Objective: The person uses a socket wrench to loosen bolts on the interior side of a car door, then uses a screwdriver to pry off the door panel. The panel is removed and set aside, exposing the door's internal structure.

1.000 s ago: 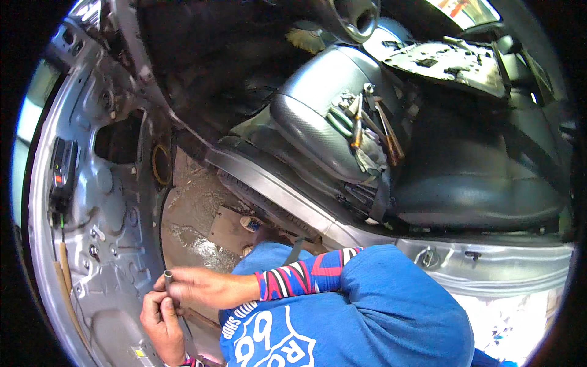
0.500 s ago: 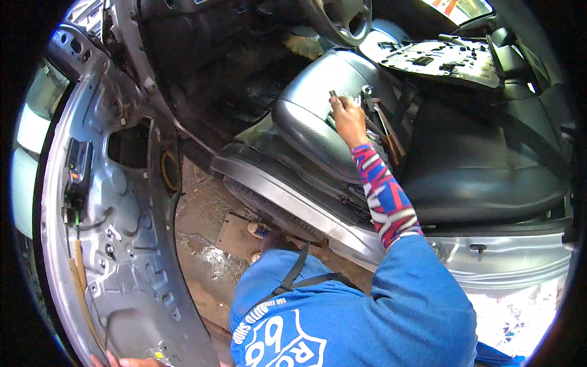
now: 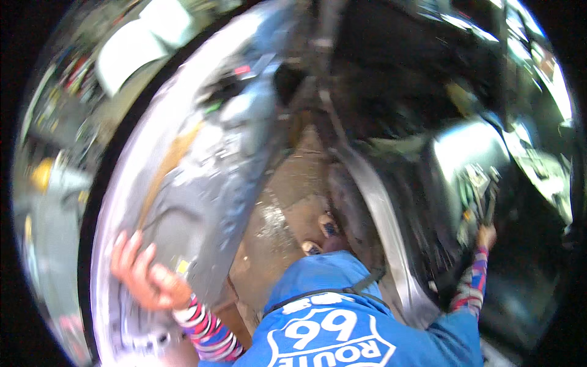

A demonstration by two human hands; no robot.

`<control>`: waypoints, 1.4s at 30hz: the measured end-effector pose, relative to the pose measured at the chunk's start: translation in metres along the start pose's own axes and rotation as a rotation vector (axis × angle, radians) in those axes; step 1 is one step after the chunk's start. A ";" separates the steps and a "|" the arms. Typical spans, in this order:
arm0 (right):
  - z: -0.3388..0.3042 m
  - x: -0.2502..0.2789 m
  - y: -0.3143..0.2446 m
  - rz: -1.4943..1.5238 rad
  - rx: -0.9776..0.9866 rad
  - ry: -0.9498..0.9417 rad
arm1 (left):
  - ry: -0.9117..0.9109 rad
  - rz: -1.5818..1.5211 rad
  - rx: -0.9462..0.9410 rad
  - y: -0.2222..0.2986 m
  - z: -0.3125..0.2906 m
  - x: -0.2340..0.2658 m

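My left hand [image 3: 150, 275] is open, fingers spread, at the inner face of the silver car door [image 3: 183, 226]. Close to its fingertips runs a tan-sleeved cable [image 3: 174, 153] along the door panel. On the right, my right hand [image 3: 487, 235] closes around the lower end of a long-handled metal tool [image 3: 489, 202] at the edge of the black driver's seat [image 3: 471, 144]. Small light-coloured items [image 3: 476, 177] lie beside the tool on the cushion. Motion blur hides the tool's exact kind and the finger detail.
The door stands wide open on the left, with the metal sill [image 3: 382, 214] on the right. Between them, my shoes [image 3: 327, 226] are on a wet brown floor [image 3: 275, 208]. Beyond the door are a white curved panel [image 3: 125, 55] and a cluttered area.
The view has swung left and blurred. My left hand has come further into view with fingers spread. My right hand has left the cushion's middle and moved back to the tool handles.
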State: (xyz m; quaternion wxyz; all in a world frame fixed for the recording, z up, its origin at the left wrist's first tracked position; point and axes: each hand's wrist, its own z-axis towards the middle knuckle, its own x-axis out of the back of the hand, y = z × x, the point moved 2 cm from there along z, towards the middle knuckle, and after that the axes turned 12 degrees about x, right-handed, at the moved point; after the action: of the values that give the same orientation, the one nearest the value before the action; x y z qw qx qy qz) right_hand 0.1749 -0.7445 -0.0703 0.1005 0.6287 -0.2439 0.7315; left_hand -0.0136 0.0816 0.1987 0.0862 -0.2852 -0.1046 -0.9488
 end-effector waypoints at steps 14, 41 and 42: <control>-0.056 0.095 -0.211 0.722 0.389 0.492 | -0.184 -0.701 0.531 0.022 -0.018 0.008; -0.365 0.063 -0.689 1.104 1.411 0.049 | 0.476 -0.325 1.079 0.031 -0.127 0.221; -0.363 0.063 -0.691 1.109 1.424 0.041 | 0.555 -0.348 1.081 0.030 -0.130 0.221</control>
State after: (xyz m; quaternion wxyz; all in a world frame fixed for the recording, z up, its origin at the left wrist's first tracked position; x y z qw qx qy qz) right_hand 0.1603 0.0161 0.1171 -0.6754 0.3210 0.0006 0.6639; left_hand -0.2568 -0.0023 0.2209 0.0864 0.0767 -0.5878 -0.8007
